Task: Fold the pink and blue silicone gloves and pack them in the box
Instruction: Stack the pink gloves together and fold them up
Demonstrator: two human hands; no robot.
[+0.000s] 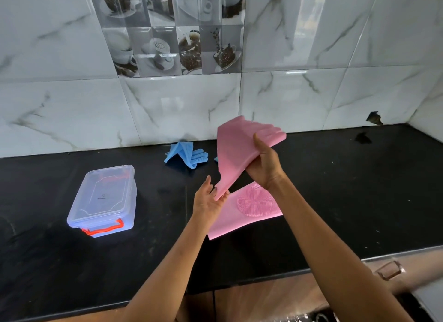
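Between both hands (239,182), pink glove (236,153) aloft

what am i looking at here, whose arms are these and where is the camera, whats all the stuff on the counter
There is no machine here: these are a person's two bare arms, seen by a wide-angle camera worn on the person's head, which looks forward and down. That is the only view.

The right hand and the left hand hold a pink silicone glove up in the air, the left at its lower end, the right higher up.

On the black counter lie a second pink glove, flat under the hands, a blue glove near the tiled wall, and a clear plastic box with its lid on and an orange handle. Nothing is packed yet.
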